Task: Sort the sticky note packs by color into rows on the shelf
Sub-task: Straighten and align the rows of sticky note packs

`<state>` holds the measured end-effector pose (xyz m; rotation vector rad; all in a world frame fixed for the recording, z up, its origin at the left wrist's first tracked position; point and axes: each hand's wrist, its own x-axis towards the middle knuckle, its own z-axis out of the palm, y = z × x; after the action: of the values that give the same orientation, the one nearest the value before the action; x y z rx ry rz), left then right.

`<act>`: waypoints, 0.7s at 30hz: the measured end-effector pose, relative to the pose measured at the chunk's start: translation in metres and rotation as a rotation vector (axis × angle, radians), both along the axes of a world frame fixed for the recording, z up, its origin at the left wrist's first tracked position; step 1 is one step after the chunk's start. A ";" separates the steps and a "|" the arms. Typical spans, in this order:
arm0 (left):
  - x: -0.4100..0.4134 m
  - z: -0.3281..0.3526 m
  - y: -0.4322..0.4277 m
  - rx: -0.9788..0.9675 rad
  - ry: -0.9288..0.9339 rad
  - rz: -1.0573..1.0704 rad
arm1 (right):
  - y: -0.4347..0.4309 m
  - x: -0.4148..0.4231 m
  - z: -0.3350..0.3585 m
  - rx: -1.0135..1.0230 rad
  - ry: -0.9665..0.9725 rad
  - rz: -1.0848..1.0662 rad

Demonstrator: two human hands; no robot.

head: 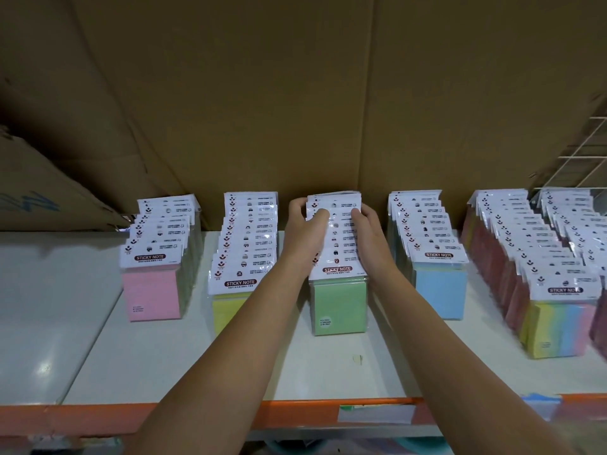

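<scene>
Sticky note packs stand in rows running front to back on the white shelf [98,356]: a pink row [152,297], a yellow row [228,311], a green row [340,308], a blue row [440,295] and a rainbow row [558,330]. Both my hands reach to the back of the green row. My left hand [303,233] grips the white header cards of the rear packs from the left, thumb across their front. My right hand [369,238] grips the same packs from the right, its thumb also on their front.
A brown cardboard wall [295,93] closes the shelf's back. A further row of packs [578,224] and a white wire rack [581,152] stand at far right. The orange shelf lip [164,415] carries a price label [376,413].
</scene>
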<state>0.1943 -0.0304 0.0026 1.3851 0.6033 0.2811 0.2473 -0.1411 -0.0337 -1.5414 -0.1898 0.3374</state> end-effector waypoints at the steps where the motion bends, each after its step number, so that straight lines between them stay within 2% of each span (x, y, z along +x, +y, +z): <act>1: 0.000 0.000 0.000 0.004 0.002 0.003 | -0.001 0.000 0.000 -0.008 -0.005 0.000; 6: 0.001 0.003 0.002 -0.014 0.067 0.023 | 0.000 0.003 0.007 0.024 0.104 0.043; 11: 0.000 0.007 0.003 -0.046 0.133 -0.074 | -0.013 0.002 0.002 0.130 0.303 0.074; 15: 0.000 0.014 -0.001 -0.106 0.173 -0.137 | -0.005 -0.007 0.007 0.157 0.351 0.084; 21: -0.017 0.013 -0.010 0.144 0.224 -0.056 | -0.025 -0.020 0.003 0.178 0.299 0.146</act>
<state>0.1769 -0.0401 0.0155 1.5830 0.7394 0.1266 0.2272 -0.1660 -0.0308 -1.2874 -0.0944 0.6448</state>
